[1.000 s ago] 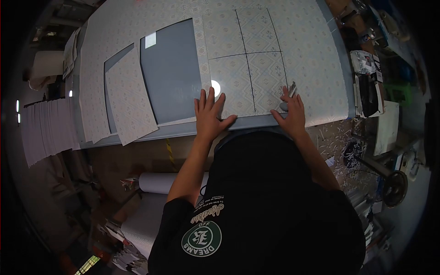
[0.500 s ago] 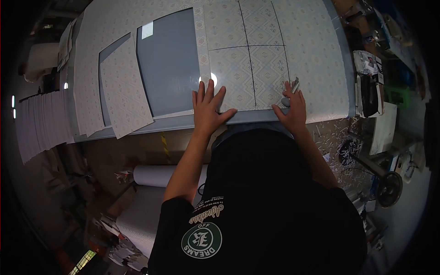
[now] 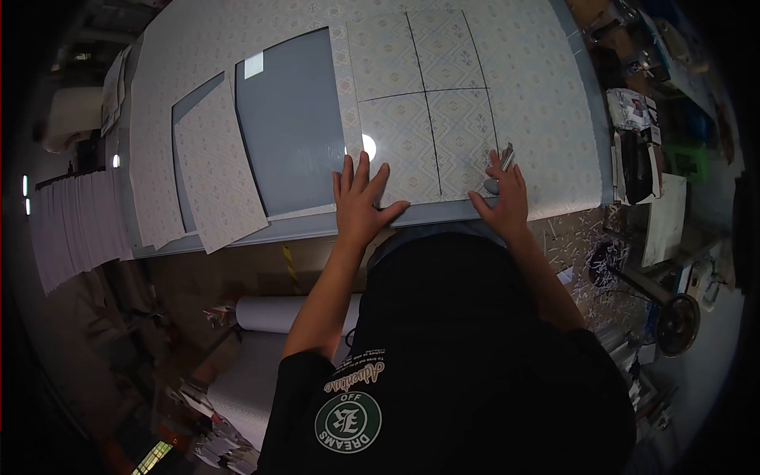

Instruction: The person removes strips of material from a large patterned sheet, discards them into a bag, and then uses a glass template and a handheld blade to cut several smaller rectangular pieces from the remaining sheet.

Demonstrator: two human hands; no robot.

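Note:
A large patterned sheet (image 3: 546, 119) lies over the grey table, with dark lines crossing on a lighter patterned piece (image 3: 396, 127). My left hand (image 3: 362, 202) rests flat near the front edge of that piece, fingers spread, holding nothing. To its right, my right hand (image 3: 505, 198) lies on the sheet with a small metal tool (image 3: 507, 157) held between its fingers. A grey rounded object (image 3: 492, 186) shows beside that hand's thumb; whether it is part of the tool is unclear. Left of my left hand, an opening exposes the grey tabletop (image 3: 293, 127).
A loose patterned strip (image 3: 218, 166) overlaps the table's left part. Stacked sheets (image 3: 79, 222) hang at the far left. White rolls (image 3: 273, 313) lie below the table. Packages (image 3: 635, 111), paper scraps and a round metal stand (image 3: 677, 325) are at the right.
The view has shifted a little, so the table and sheets appear slightly lower. Both hands keep nearly the same places on the sheet, and the metal tool is still in my right hand.

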